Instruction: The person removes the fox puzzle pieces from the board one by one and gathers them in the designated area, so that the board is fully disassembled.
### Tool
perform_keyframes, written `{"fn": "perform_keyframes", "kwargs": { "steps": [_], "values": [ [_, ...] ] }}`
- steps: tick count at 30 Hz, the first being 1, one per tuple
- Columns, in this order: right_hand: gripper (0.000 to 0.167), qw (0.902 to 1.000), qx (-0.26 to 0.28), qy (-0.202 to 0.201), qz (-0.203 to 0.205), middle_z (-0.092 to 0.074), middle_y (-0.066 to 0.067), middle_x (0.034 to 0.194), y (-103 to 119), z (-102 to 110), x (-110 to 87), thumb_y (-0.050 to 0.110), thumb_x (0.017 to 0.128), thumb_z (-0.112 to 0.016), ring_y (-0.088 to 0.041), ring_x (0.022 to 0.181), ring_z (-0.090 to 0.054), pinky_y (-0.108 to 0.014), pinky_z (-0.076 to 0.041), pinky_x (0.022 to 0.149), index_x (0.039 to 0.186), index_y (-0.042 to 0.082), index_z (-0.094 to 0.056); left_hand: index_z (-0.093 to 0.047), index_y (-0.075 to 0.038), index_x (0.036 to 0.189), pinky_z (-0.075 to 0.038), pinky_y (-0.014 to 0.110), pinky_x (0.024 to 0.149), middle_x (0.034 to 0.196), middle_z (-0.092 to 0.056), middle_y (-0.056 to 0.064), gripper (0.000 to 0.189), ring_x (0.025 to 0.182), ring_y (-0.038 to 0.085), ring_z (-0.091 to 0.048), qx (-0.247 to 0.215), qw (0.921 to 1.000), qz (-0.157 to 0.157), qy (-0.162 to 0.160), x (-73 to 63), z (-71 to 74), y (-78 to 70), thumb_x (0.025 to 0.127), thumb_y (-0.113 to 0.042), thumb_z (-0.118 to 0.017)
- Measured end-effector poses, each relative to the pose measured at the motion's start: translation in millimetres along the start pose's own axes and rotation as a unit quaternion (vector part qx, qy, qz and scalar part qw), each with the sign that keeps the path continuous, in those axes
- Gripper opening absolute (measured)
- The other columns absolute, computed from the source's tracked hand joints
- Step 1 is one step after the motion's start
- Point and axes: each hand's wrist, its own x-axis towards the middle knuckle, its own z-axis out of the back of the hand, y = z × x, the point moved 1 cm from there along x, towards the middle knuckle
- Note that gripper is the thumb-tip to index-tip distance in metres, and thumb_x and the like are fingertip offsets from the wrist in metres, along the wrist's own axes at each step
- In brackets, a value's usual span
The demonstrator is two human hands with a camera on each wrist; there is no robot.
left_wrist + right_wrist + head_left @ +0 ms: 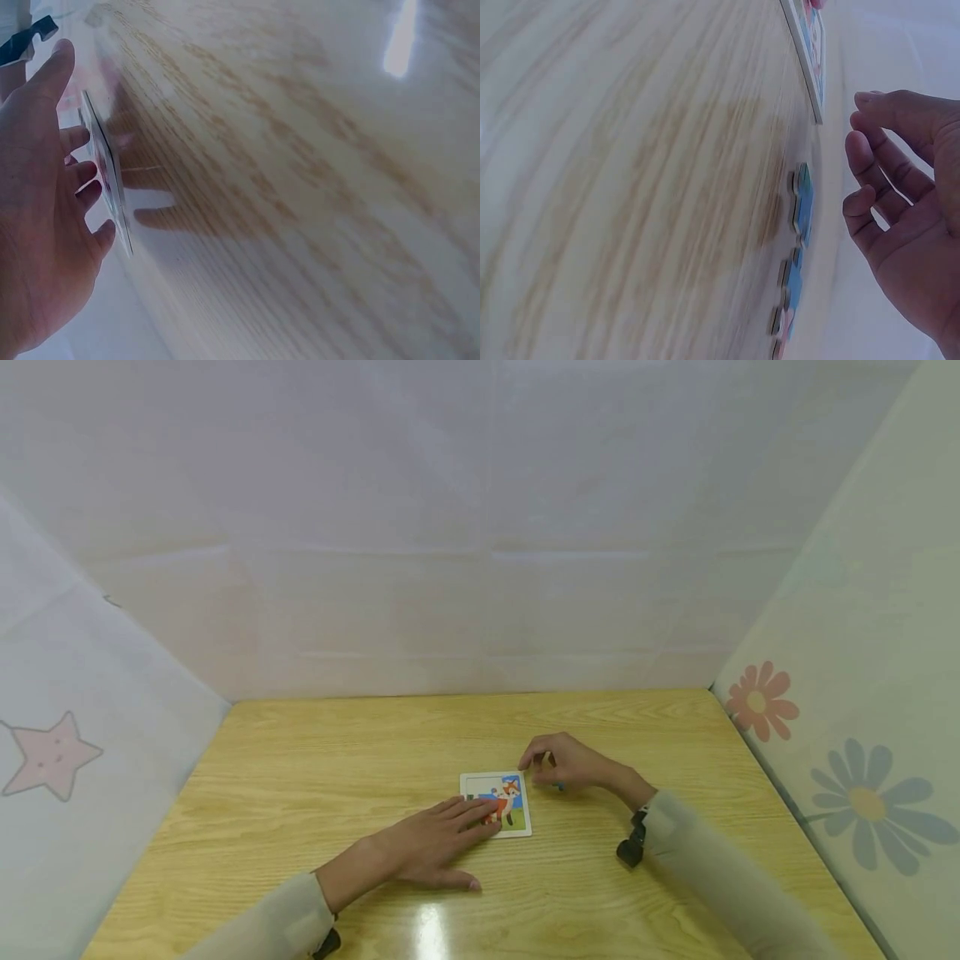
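Observation:
A jigsaw puzzle in a white frame (530, 814) lies flat on the table, showing a fox in orange, blue and green. The upper left part of the picture is a pale blank area. My left hand (435, 843) lies over the lower left of the puzzle, fingers straight and thumb spread toward the front. Just right of the frame's upper right corner hovers my right hand (573, 766), its fingers loosely bent with nothing between them. Beneath it, loose blue puzzle pieces (802, 206) lie on the table, mostly hidden from the head view.
The wooden table (337, 743) is bounded by a pale cloth wall (375, 610) at the back. Cloth sides stand left and right, printed with a pink star (54, 754) and flowers (866, 802). Dark wrist straps (633, 843) sit by the sleeve cuffs.

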Motion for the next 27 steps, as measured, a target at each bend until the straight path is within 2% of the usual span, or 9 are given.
{"fn": "perform_keyframes", "kwargs": {
  "steps": [7, 13, 22, 27],
  "values": [
    [0.024, 0.9999, 0.0, 0.015, 0.001, -0.074, -0.007, 0.107, 2.7, -8.6, 12.9, -0.001, 0.093, -0.078, -0.023, 0.091, -0.068, -0.027, -0.052, 0.072, 0.115, 0.008, -0.078, -0.032, -0.015, 0.168, -0.027, 0.05, 0.129, 0.177, -0.017, 0.011, 0.081, 0.16, 0.034, -0.026, -0.001, 0.9999, -0.006, -0.009, 3.2, 2.3, -2.7, 0.107, -0.067, -0.044],
    [0.024, 0.9996, -0.015, 0.023, 0.0, -0.072, -0.005, 0.106, 6.6, -14.0, 19.1, 0.0, 0.092, -0.08, -0.025, 0.092, -0.067, -0.027, -0.051, 0.073, 0.115, 0.008, -0.079, -0.033, -0.015, 0.168, -0.029, 0.05, 0.129, 0.177, -0.02, 0.012, 0.081, 0.162, 0.03, -0.024, 0.009, 0.9999, -0.007, -0.01, 8.0, 1.4, -5.2, 0.107, -0.068, -0.042],
    [0.026, 0.9981, -0.037, 0.048, 0.011, -0.07, -0.004, 0.112, 6.1, -16.5, 22.5, -0.001, 0.092, -0.076, -0.02, 0.097, -0.065, -0.035, -0.057, 0.083, 0.116, 0.009, -0.079, -0.032, -0.016, 0.168, -0.029, 0.05, 0.128, 0.176, -0.021, 0.012, 0.082, 0.162, 0.029, -0.023, 0.024, 0.9997, -0.001, -0.007, 14.0, -1.4, -6.4, 0.107, -0.069, -0.041],
    [0.026, 0.9968, -0.054, 0.058, 0.012, -0.069, -0.002, 0.111, 2.6, -18.2, 25.8, 0.0, 0.091, -0.077, -0.017, 0.095, -0.063, -0.032, -0.057, 0.081, 0.115, 0.01, -0.08, -0.03, -0.017, 0.169, -0.027, 0.048, 0.129, 0.177, -0.019, 0.011, 0.083, 0.162, 0.028, -0.021, 0.026, 0.9997, 0.001, 0.0, 16.3, -2.2, -6.0, 0.107, -0.07, -0.038]
  ]
}}
